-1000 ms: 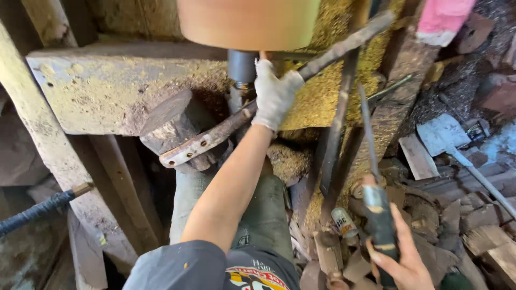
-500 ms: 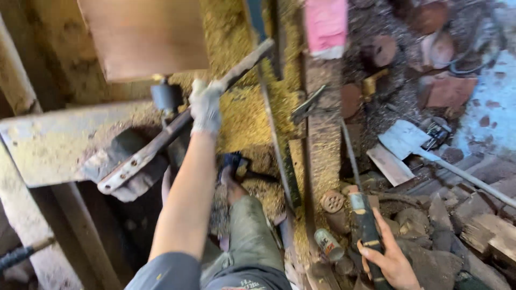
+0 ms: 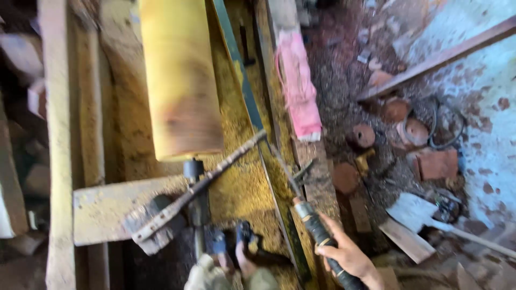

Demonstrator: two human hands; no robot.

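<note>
Your right hand [image 3: 344,252] is wrapped tight around the dark taped handle of one long chisel [image 3: 306,209], low in the frame, with the thin metal blade pointing up and left toward the lathe. The blade tip ends near one flat metal bar [image 3: 199,185] that runs diagonally under the end of the workpiece.

Your left hand [image 3: 215,271] is the gloved one at the very bottom edge, down by the dark metal fitting, but it's too cut off and blurry to tell whether it's gripping anything.

There's one big yellowish wooden cylinder [image 3: 180,80] mounted above, one pink cloth [image 3: 298,88] draped on the beam to its right, and sawdust [image 3: 242,188] thick over the lathe bed. On the floor to the right I count about four reddish turned wood pieces [image 3: 363,135] and one pale flat blade-shaped tool [image 3: 416,212].
</note>
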